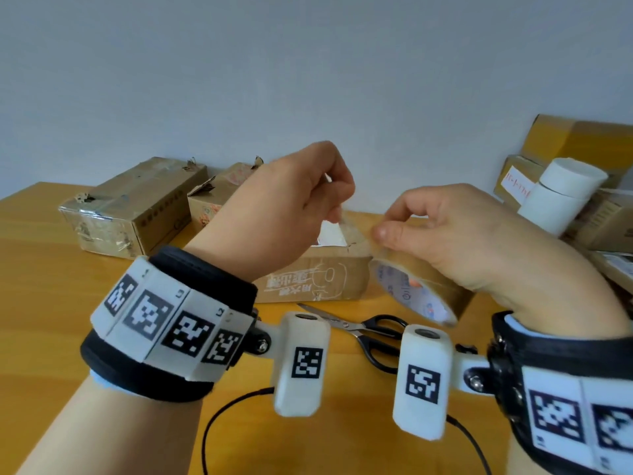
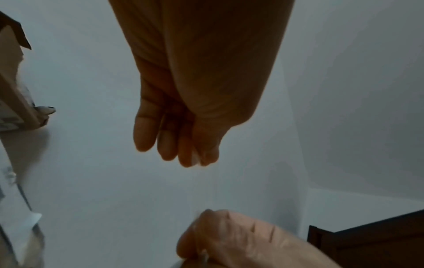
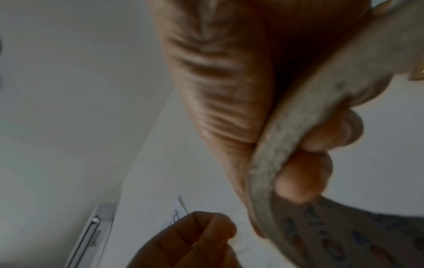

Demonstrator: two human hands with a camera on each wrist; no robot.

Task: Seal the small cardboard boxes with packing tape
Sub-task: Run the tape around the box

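Both hands are up off the worktop point(image 1: 44, 269), working the tape. The right hand point(image 1: 455, 234) has its fingers hooked through the core of the tape roll point(image 1: 421, 293), thumb on the outer rim, so it's gripping the roll tight. The left hand point(image 1: 287, 204) pinches the loose tape end point(image 1: 342, 214) between thumb and fingertips, just left of the roll, with a short clear strip stretched between the two hands.

Right under and behind the hands sits the box point(image 1: 315, 279), printed side facing near, with a white label on top. Scissors point(image 1: 363, 327) lie on the worktop just near of it, black handles to the right.

Far left there are two beat-up boxes point(image 1: 137, 207) side by side, already covered in old tape. Far right is a stack of more boxes point(image 1: 582, 138) with white rolls point(image 1: 561, 193) leaning on them. A black cable point(image 1: 219, 423) loops across the near edge.
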